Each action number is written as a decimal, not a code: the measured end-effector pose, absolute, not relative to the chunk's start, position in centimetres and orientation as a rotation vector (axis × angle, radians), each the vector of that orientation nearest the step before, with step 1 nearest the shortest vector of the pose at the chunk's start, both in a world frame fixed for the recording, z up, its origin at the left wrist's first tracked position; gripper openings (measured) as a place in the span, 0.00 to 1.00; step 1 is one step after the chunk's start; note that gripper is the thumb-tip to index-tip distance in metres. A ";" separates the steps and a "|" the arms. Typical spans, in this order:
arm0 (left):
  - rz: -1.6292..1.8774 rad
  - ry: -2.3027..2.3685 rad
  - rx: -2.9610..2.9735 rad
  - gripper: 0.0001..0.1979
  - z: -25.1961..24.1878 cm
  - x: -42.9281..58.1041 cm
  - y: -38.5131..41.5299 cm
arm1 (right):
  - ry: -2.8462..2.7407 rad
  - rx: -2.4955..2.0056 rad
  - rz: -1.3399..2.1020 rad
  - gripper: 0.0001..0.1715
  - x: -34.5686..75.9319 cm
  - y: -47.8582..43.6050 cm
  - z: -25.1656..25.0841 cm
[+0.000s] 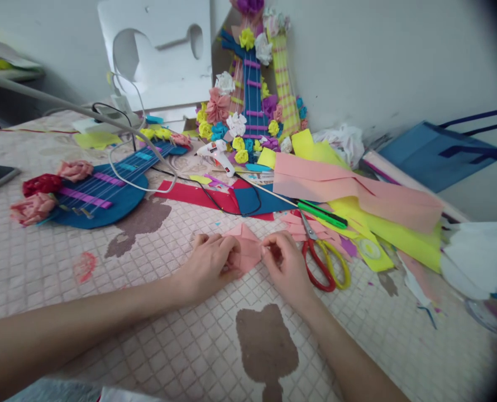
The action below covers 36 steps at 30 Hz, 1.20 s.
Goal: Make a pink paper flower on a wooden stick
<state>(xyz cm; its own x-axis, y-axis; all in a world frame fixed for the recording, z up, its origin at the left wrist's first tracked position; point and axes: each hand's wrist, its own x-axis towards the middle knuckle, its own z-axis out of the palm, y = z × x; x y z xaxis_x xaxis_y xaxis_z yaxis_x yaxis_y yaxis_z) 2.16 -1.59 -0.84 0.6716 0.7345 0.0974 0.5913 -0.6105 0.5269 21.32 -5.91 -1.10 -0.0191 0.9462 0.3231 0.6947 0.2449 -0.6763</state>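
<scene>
pinching opposite sides of a small folded pink paper piece (248, 247) on a pale grid-patterned tablecloth (156, 346), a person's left hand (210, 259) and right hand (288, 265) appear mid-fold near red-and-yellow-handled scissors (311, 232); the next move likely calls for a firm, even crease.

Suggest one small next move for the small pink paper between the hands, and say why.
I'd probably press a crease firmer with the right hand while the left hand steadies the small pink paper. Creases show across it, the left hand holds its left side, and the right hand's fingertips are at its right corner, so this seems easiest.
</scene>
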 end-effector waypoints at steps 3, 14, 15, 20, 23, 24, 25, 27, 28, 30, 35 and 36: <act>0.431 1.043 2.426 0.11 -0.7 2.2 -1.7 | -1.902 -1.370 0.545 0.07 20.6 -6.5 -0.4; 0.417 1.057 2.328 0.11 -0.8 0.3 1.3 | -2.064 -1.359 0.759 0.13 19.2 -6.6 -1.2; 0.423 1.078 2.320 0.10 -0.6 -0.2 1.9 | -2.063 -1.360 0.766 0.13 19.2 -6.6 -1.2; 0.473 1.159 2.300 0.09 0.1 -1.9 3.7 | -2.050 -1.365 0.797 0.13 19.2 -6.7 -1.3; 0.595 1.184 2.302 0.10 0.6 -2.1 3.5 | -2.045 -1.356 0.803 0.11 19.2 -6.7 -1.5; 0.703 1.196 2.304 0.13 0.8 -2.0 3.4 | -2.045 -1.348 0.796 0.10 19.2 -6.7 -1.5; 0.931 1.187 2.308 0.16 1.0 -2.0 3.3 | -2.048 -1.338 0.785 0.09 19.2 -6.8 -1.5; 1.309 1.160 2.347 0.22 1.4 -2.0 3.3 | -2.042 -1.311 0.744 0.08 19.2 -6.9 -1.6; 1.427 1.155 2.376 0.24 1.6 -2.1 3.5 | -2.029 -1.289 0.716 0.08 19.2 -7.0 -1.6; 1.465 1.202 2.398 0.28 1.9 -2.4 4.0 | -1.989 -1.236 0.646 0.08 19.3 -7.1 -1.5; 1.533 1.178 2.377 0.29 2.3 -2.8 4.2 | -1.915 -1.174 0.399 0.09 20.1 -7.0 -1.1; 1.436 1.126 2.423 0.25 2.2 -2.6 3.9 | -1.915 -1.183 0.359 0.09 20.5 -6.9 -1.0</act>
<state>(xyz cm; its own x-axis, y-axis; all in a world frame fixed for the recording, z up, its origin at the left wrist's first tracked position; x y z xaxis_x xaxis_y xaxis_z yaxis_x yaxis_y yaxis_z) -2.56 3.88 2.20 0.2781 0.6424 0.7142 0.5400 -0.7194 0.4369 20.49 -6.86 -1.01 -0.2063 0.8393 0.5030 0.6000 0.5146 -0.6125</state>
